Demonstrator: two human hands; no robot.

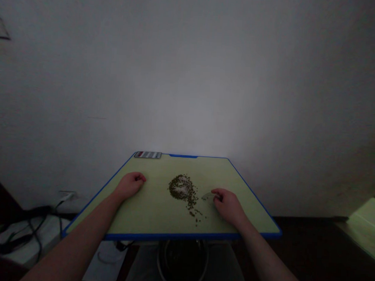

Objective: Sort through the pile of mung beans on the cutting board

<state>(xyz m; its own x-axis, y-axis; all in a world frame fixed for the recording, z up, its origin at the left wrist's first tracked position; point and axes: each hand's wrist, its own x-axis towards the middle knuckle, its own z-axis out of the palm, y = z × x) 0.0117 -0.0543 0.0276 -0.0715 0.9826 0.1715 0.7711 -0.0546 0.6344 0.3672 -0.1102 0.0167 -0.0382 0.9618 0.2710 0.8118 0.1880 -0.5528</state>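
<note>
My left hand (131, 184) rests on the left part of a pale green, blue-edged board (156, 215). Its fingers are curled in, and nothing shows in them. To the right of it lies a pile of small greenish-brown beans or pellets (175, 187) with white grains (183, 189) on top, some of them trailing toward the near edge. My right hand (228, 203) is closed on a small clear, curved piece (208, 195), just right of the pile. A few dark bits show at that piece; its exact kind is too blurred to tell.
A phone (148, 155) with its screen lit lies at the board's far left corner. Below the near edge, a round metal bowl (182, 262) sits between my legs. Cables (31, 229) run over a white surface at left. A wall (190, 82) stands behind the board.
</note>
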